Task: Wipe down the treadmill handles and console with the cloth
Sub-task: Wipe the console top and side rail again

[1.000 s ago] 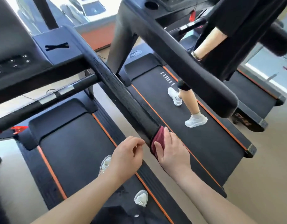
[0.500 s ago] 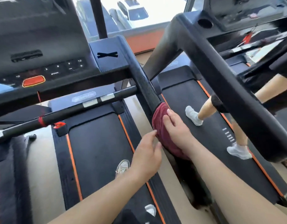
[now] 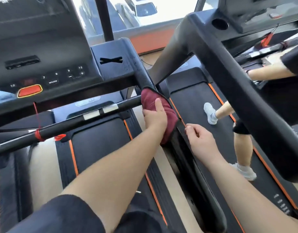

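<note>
A dark red cloth [image 3: 169, 121] is wrapped over the upper part of the treadmill's black right handle [image 3: 142, 73], just below the console corner. My left hand [image 3: 154, 116] grips the cloth against the handle, thumb on top and fingers curled round the inner side. My right hand [image 3: 200, 140] hovers just right of the handle's lower stretch [image 3: 196, 174], fingers loosely curled, holding nothing. The console [image 3: 44, 47] with its buttons and red stop button [image 3: 29, 90] fills the upper left. A black front crossbar [image 3: 77, 121] runs below it.
A red safety cord [image 3: 38, 135] is tied round the crossbar. To the right, a neighbouring treadmill's thick black handle [image 3: 237, 81] slants across the view, and a person's legs [image 3: 242, 137] walk on its belt. A window with parked cars lies beyond.
The cloth slid up the handle toward the console. My left hand took over the cloth, and my right hand came off it and moved to the handle's right side.
</note>
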